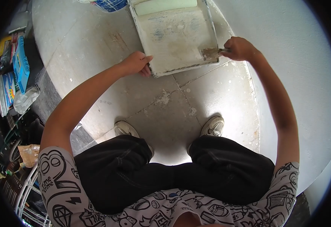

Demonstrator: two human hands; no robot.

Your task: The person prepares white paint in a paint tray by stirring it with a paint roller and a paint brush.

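A paint tray (pixel 178 41), stained white with bluish smears, rests on the floor in front of me at a slight slant. My left hand (pixel 138 63) pinches its near left corner, the thumb over the rim and the other fingers partly hidden below. In my right hand (pixel 239 49) is the handle of a putty knife (pixel 211 54). Its worn flat blade lies over the right side of the tray, near the front corner. Across the tray's far end lies a pale green paint roller (pixel 166 6).
A blue-and-white bucket (pixel 110 4) stands beyond the tray's left. Tiled floor (pixel 165 100) carries white paint spots. A white wall (pixel 294 75) rises close on my right. On the left are papers, a blue plastic item (pixel 21 64) and a white wire rack (pixel 27 193).
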